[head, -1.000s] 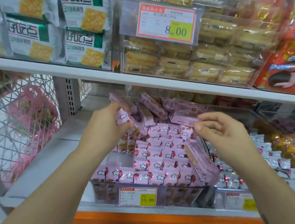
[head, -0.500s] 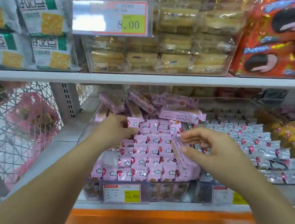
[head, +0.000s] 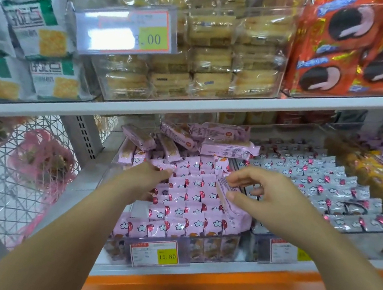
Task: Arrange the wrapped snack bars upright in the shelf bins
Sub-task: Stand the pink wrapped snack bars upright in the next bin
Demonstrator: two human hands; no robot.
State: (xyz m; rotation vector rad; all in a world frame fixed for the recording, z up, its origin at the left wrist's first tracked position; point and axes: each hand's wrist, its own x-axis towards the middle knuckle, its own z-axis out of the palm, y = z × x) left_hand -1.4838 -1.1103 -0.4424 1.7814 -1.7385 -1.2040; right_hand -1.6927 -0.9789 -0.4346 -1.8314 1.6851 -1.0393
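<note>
Bin (head: 208, 247): front rows (head: 187, 196) upright; loose bars (head: 214, 139) heaped flat behind, outstanding. Right hand (head: 275, 200) pinches one bar (head: 229, 203); left hand (head: 145, 180) grip: cannot tell.

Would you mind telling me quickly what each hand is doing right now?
Left hand: fingers down among the pink snack bars; grip cannot be told.
Right hand: pinching one tilted pink bar.
</note>
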